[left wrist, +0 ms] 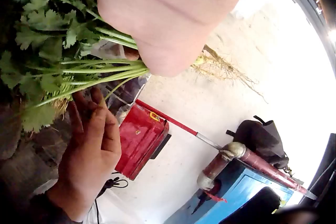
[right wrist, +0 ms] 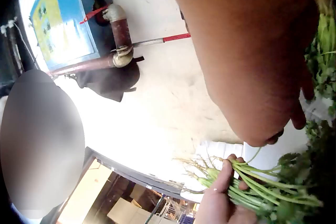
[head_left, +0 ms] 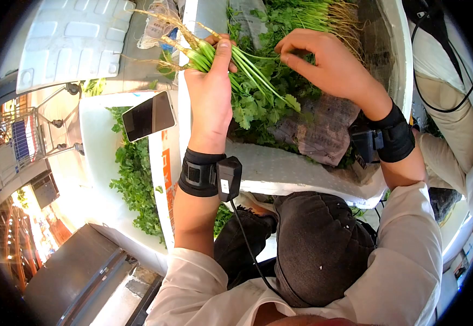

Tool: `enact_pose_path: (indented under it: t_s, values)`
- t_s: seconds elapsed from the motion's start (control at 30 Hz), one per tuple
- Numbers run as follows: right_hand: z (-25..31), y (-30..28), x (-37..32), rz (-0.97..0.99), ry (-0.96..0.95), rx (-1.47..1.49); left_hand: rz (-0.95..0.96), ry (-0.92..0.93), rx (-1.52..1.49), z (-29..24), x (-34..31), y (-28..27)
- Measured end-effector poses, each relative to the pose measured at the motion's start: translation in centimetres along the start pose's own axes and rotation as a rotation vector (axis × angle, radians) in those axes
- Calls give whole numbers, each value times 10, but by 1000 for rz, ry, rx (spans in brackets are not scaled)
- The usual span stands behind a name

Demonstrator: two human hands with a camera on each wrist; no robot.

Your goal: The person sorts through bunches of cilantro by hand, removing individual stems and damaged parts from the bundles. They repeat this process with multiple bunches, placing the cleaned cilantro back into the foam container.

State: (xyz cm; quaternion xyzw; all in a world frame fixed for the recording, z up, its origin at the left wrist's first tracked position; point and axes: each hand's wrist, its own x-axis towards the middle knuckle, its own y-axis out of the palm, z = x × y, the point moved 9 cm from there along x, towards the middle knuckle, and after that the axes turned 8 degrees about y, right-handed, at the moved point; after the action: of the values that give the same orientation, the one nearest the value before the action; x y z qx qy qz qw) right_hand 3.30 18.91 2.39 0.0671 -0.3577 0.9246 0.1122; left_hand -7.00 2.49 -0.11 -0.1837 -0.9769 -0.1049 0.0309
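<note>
Herb bunch [head_left: 203, 54], gripped by the left hand's [head_left: 210, 89] fingers, may loosen if the right hand [head_left: 326, 62], pinching one stem [left wrist: 118, 86], tugs too hard.

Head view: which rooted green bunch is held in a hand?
The bunch gripped by the left hand; the rooted stems at upper right lie unheld in the white box.
</note>
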Motion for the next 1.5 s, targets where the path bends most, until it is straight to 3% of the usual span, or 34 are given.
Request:
enact_pose_path:
  t_s: [0.03,0.1,0.17,0.23,0.3,0.4,0.5,0.57,0.6,0.63,0.67,0.7,0.77,0.8,0.83,0.9,0.93,1.07,1.1,1.13,1.3,1.37,1.5]
  values:
    - [1,-2,0,0,-1,0,18,14,33,-1,0,1]
    - [-20,1,-1,86,282,155,23,-3,66,0,-1,1]
    - [-22,-10,1,30,278,173,28,-19,99,1,-1,0]
    - [-15,-25,4,-26,275,191,228,-153,291,16,-5,9]
    - [14,-56,3,-244,177,15,333,-73,353,14,-8,17]
    - [-1,-67,-1,-372,257,-39,555,-57,498,16,-20,35]
    - [6,-68,7,-460,307,-118,404,-122,427,20,-13,20]
    - [64,-71,-4,-1135,322,-658,297,-117,368,19,-4,10]
    - [37,-71,-14,-745,199,-703,221,-116,294,14,0,5]
    - [42,-77,-10,-467,-28,-448,135,-118,217,10,2,-2]
    - [40,-82,-17,-327,-4,-279,88,-111,189,8,3,-7]
    - [65,-91,-17,-324,-16,-162,42,-109,181,9,4,-13]
    - [110,-100,-37,-43,-155,-193,68,-115,154,10,4,-15]
    - [125,-104,-51,62,-376,169,84,-141,162,10,2,-16]
    - [128,-110,-58,69,-372,177,77,-149,165,14,1,-17]
    - [161,-126,-90,440,-646,867,103,-124,99,18,3,-14]
    - [174,-127,-95,558,-675,1005,119,-118,83,16,2,-12]
    - [197,-117,-93,582,-574,1019,195,-8,64,5,6,-2]
    - [197,-115,-91,578,-556,1016,157,-180,201,13,1,-10]
    - [197,-112,-91,581,-549,1017,133,-190,181,11,-5,-8]
    - [202,-109,-93,613,-535,1020,162,-82,171,18,6,-8]
    - [201,-109,-92,619,-526,1026,154,-73,88,16,4,-6]
    - [199,-108,-93,617,-522,1022,216,-101,201,13,9,-4]
